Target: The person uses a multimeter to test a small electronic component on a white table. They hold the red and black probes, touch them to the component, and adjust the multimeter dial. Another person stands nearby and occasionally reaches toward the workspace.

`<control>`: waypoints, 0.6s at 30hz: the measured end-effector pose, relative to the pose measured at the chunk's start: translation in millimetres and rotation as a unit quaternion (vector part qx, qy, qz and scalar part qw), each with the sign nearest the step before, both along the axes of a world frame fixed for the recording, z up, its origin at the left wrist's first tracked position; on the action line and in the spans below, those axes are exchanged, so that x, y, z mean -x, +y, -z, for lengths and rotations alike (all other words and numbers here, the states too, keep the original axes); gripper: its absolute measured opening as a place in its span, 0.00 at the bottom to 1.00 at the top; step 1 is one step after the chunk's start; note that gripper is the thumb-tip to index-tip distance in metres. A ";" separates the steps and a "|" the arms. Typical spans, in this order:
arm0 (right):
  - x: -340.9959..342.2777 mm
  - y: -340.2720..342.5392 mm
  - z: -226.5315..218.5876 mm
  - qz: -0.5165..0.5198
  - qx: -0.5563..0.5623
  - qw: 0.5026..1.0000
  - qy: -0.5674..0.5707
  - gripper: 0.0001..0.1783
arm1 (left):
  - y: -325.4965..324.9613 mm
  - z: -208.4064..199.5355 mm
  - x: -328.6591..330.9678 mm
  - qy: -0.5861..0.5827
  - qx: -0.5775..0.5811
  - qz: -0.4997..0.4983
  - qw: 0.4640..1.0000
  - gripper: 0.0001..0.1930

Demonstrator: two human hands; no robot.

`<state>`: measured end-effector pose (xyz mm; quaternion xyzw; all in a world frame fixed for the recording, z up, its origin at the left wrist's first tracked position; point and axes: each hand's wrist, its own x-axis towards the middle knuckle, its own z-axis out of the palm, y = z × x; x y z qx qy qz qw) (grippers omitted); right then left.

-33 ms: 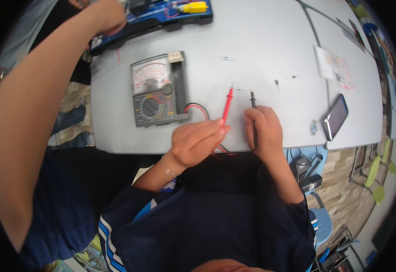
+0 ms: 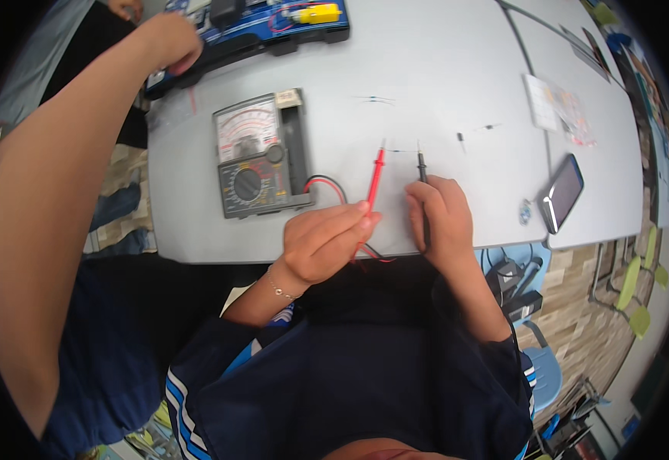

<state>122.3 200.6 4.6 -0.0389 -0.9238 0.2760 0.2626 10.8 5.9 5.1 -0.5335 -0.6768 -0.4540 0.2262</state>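
Observation:
My left hand [image 2: 327,239] is closed round a red test probe [image 2: 376,176], its metal tip pointing away from me. In my right hand [image 2: 443,216] is a black test probe [image 2: 422,169], gripped close to its front end. Between the two tips lies a small component with thin wire leads [image 2: 396,151], looking like a resistor; whether the tips touch the leads I cannot tell. Left of my hands, an analog multimeter [image 2: 248,184] lies face up with its dial and scale showing. Red and black leads [image 2: 327,180] run from its right side toward my hands.
Farther off lie two thin blue components [image 2: 374,99]; to the right are a black diode-like part [image 2: 461,139] and another leaded part [image 2: 489,126]. A phone [image 2: 563,193] and plastic bag [image 2: 572,115] lie right. Another person's arm [image 2: 81,130] reaches toward a blue kit case [image 2: 273,31].
The whole view has shifted slightly left. Both hands keep their grip on the probes, and the tips stay around the small component.

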 end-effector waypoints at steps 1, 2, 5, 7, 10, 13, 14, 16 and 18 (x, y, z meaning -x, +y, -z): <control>1.6 2.3 2.5 0.003 -0.006 1.000 0.017 0.16 | -0.5 0.2 -0.1 0.001 0.001 -0.002 1.000 0.17; 2.7 3.8 4.6 0.004 -0.013 0.999 0.033 0.17 | -0.4 -0.2 -0.8 0.002 0.002 -0.006 1.000 0.18; 13.1 8.6 1.3 0.019 -0.045 0.998 0.036 0.15 | 0.4 -0.1 0.6 0.012 -0.013 -0.013 1.000 0.19; 27.1 13.3 1.0 0.019 -0.036 0.998 0.044 0.14 | 0.1 0.0 1.2 0.017 -0.021 -0.018 0.999 0.19; 50.6 29.5 -4.7 -0.008 -0.070 0.997 0.036 0.12 | 1.8 2.0 5.8 0.024 -0.027 -0.022 0.999 0.20; 61.9 38.0 -9.0 -0.035 -0.058 0.998 -0.015 0.12 | 0.6 1.3 6.5 0.031 -0.029 -0.032 0.999 0.20; 65.4 41.9 -8.2 -0.041 -0.059 0.997 -0.030 0.12 | 1.2 0.8 6.5 0.030 -0.032 -0.033 0.999 0.20; 74.0 46.0 -7.5 -0.051 -0.062 0.996 -0.027 0.12 | 2.0 1.1 6.6 0.030 -0.037 -0.035 0.998 0.20; 84.6 49.0 -4.6 -0.059 -0.066 0.996 -0.018 0.11 | 1.9 2.7 7.0 0.032 -0.042 -0.038 0.998 0.20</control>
